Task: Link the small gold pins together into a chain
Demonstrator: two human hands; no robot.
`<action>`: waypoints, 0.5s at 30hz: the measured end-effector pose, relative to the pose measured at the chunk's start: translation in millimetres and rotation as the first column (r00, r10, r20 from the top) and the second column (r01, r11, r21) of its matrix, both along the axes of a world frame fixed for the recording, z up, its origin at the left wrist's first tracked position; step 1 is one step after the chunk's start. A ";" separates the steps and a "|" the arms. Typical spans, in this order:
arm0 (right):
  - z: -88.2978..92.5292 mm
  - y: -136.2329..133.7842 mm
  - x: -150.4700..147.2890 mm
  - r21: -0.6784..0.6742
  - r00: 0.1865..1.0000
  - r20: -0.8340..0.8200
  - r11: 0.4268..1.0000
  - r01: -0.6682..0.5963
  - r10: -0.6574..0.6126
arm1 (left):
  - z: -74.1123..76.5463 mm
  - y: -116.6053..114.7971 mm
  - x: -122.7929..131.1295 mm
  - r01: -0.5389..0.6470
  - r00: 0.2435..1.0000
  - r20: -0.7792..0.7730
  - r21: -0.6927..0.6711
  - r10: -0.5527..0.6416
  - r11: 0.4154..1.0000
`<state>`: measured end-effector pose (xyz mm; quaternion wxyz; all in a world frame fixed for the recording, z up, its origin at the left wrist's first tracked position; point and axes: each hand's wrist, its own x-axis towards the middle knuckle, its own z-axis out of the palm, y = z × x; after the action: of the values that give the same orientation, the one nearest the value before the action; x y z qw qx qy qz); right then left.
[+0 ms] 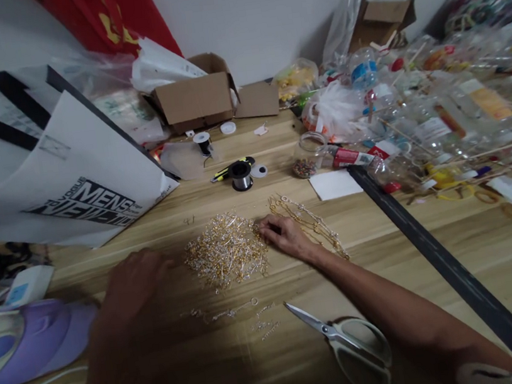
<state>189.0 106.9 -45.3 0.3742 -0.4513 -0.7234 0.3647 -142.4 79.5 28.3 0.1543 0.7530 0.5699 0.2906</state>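
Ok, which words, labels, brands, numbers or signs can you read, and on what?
"MENS": white bag with black straps.
"VOGUE": same bag, smaller; the line under "MENS" is too distorted to read surely.
Too blurred: labels on the clear plastic bottles.
Also unreadable: yellow marking on the red bag.
No numbers legible.

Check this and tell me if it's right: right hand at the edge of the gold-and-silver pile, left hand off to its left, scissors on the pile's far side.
No: the head view shows the scissors on the near side of the pile. The right hand and left hand are as stated.
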 end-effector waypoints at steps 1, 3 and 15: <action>0.2 0.1 0.2 -0.001 1.000 0.002 1.000 -0.002 0.002 | 4.0 0.3 12.3 0.046 0.990 -0.135 0.007 -0.044 0.999; 0.5 0.1 0.6 -0.004 1.000 0.001 1.000 -0.004 0.004 | 8.8 0.1 42.7 0.185 0.951 -0.241 -0.049 -0.191 0.982; 2.5 -0.5 0.6 -0.003 1.000 -0.008 1.000 0.002 -0.002 | -33.6 -18.1 140.4 0.483 0.830 -0.340 0.040 -0.443 0.874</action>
<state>189.6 106.4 -42.8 0.3767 -0.4510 -0.7208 0.3675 -2.0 61.4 -5.4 0.0786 0.9137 0.3681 0.1532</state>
